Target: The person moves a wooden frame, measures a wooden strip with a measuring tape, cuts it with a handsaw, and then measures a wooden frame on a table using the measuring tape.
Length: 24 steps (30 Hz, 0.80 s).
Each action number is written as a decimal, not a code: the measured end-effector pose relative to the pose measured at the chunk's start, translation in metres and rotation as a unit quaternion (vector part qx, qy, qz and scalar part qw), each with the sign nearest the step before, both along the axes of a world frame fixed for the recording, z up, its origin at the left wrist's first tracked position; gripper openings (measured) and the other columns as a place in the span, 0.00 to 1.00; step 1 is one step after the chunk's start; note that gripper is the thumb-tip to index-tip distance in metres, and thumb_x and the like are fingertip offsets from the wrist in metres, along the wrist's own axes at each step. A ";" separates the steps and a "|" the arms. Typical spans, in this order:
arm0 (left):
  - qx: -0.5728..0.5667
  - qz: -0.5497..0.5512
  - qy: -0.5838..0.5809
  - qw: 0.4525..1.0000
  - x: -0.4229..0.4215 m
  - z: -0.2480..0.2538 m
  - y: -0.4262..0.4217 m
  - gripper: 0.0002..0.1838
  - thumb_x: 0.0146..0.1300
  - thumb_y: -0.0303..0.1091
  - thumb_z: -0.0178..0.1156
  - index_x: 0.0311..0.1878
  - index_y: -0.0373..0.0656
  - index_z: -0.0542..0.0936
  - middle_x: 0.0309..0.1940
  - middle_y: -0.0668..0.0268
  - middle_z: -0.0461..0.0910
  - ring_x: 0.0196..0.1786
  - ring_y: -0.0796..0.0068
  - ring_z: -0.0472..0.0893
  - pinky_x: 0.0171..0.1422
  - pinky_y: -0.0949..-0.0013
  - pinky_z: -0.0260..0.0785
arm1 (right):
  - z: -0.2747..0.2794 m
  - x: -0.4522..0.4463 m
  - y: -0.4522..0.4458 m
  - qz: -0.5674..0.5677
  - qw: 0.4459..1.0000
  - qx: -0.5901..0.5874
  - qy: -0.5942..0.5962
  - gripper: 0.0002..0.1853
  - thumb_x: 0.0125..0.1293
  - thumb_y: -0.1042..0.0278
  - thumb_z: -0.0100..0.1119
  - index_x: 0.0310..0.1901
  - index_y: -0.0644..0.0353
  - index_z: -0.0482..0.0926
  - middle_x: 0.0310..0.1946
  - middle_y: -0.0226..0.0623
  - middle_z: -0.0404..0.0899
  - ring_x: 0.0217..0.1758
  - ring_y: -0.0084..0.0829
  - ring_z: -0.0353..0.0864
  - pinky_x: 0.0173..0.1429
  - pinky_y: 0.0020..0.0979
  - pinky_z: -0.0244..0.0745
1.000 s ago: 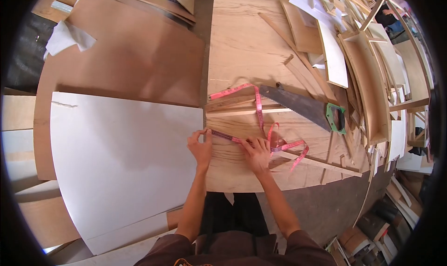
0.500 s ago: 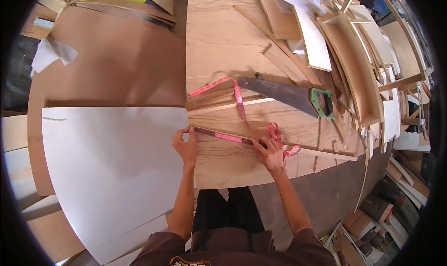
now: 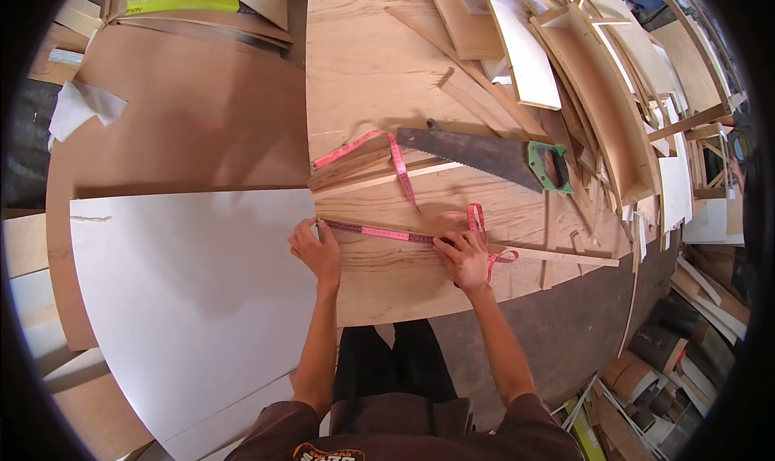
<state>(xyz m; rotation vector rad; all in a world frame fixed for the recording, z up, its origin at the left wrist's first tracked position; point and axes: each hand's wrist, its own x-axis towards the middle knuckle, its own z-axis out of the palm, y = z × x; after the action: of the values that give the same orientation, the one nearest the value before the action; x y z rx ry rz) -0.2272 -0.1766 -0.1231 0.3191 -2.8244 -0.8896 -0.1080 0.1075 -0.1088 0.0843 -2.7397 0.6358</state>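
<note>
A pink and dark-red measuring tape is stretched along a thin wooden strip on the plywood table. My left hand pinches the tape at the strip's left end, beside the edge of a white board. Farther right, my right hand presses its fingers closed on the tape against the strip. The tape's loose part loops up behind my right hand, and another length lies bent across the table behind. A handsaw with a green and black handle rests beyond the strip.
Short wooden strips lie left of the saw. Offcuts and a long wooden tray-like box are heaped at the back right of the plywood. A brown board lies at the left, with a crumpled white piece on it.
The view has shifted slightly, so the table's things appear a little farther left. Both hands keep their places on the tape and strip.
</note>
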 end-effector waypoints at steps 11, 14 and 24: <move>0.043 -0.407 0.126 0.903 0.044 0.018 0.081 0.19 0.67 0.33 0.69 0.60 0.42 0.82 0.63 0.58 0.78 0.66 0.50 0.73 0.75 0.46 0.60 | 0.005 -0.001 -0.003 -0.004 1.000 -0.016 0.002 0.14 0.57 0.67 0.73 0.46 0.48 0.89 0.45 0.25 0.83 0.45 0.34 0.79 0.48 0.38 0.78; 0.097 -0.451 0.093 0.882 0.050 -0.002 0.101 0.17 0.65 0.31 0.70 0.57 0.43 0.84 0.56 0.60 0.81 0.62 0.52 0.77 0.73 0.49 0.63 | 0.006 -0.001 -0.002 -0.004 1.000 -0.010 -0.007 0.13 0.58 0.66 0.72 0.46 0.48 0.89 0.45 0.26 0.83 0.45 0.34 0.79 0.49 0.39 0.78; 0.208 -0.394 0.066 0.893 0.044 -0.008 0.093 0.11 0.65 0.27 0.70 0.50 0.41 0.87 0.56 0.60 0.81 0.61 0.53 0.78 0.67 0.52 0.70 | 0.004 -0.001 -0.004 -0.006 1.000 -0.009 0.000 0.14 0.56 0.67 0.73 0.45 0.48 0.89 0.46 0.26 0.83 0.45 0.34 0.79 0.49 0.38 0.78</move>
<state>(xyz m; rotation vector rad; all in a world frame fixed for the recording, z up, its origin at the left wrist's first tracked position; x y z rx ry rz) -0.1829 -0.0835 -0.1306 -0.8829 -2.5784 -1.5798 -0.1091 0.1036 -0.1053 0.0637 -2.7329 0.6571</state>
